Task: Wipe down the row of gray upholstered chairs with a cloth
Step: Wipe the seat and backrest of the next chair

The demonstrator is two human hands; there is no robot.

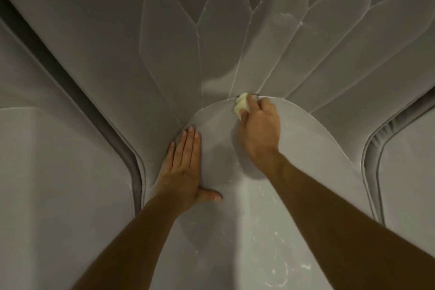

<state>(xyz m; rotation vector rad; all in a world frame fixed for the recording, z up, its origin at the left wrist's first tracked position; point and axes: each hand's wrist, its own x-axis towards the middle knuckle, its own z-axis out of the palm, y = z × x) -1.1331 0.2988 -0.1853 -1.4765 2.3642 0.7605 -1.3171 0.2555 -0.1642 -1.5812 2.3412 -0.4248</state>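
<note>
A gray upholstered chair fills the view, its seat (235, 231) running from the bottom centre up to the quilted backrest (169, 59). My right hand (259, 129) grips a small pale yellow cloth (242, 105) and holds it at the crease where seat meets backrest. My left hand (183, 167) lies flat, fingers straight, on the left side of the seat. White dust streaks mark the seat near the bottom and the backrest seams.
Neighbouring gray seats sit to the left (58, 183) and right (409, 172), each split from the middle chair by a dark gap (136, 172). The backrest's stitched panels fan upward across the top of the view.
</note>
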